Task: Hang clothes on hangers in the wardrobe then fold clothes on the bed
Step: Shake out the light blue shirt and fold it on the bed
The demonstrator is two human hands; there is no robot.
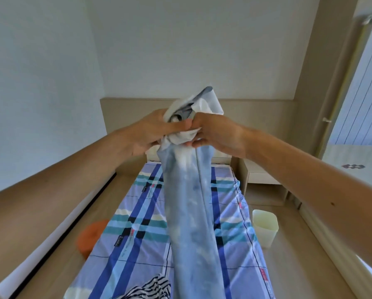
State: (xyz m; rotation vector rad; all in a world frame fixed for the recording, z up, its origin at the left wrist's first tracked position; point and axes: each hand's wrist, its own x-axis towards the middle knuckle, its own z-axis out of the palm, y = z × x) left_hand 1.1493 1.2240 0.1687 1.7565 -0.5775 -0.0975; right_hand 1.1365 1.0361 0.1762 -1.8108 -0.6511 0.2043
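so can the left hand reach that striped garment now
Probably not yet: left hand and right hand both grip the raised blue garment; the striped garment lies below on the bed.

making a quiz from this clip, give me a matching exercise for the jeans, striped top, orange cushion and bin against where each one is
Things:
1. jeans
2. striped top
3. orange cushion
4. bin

Places:
a. on the floor, right of the bed
b. on the near end of the bed
c. held up by the left hand and the right hand
d. on the floor, left of the bed

Pairs: 1-c; 2-b; 3-d; 4-a
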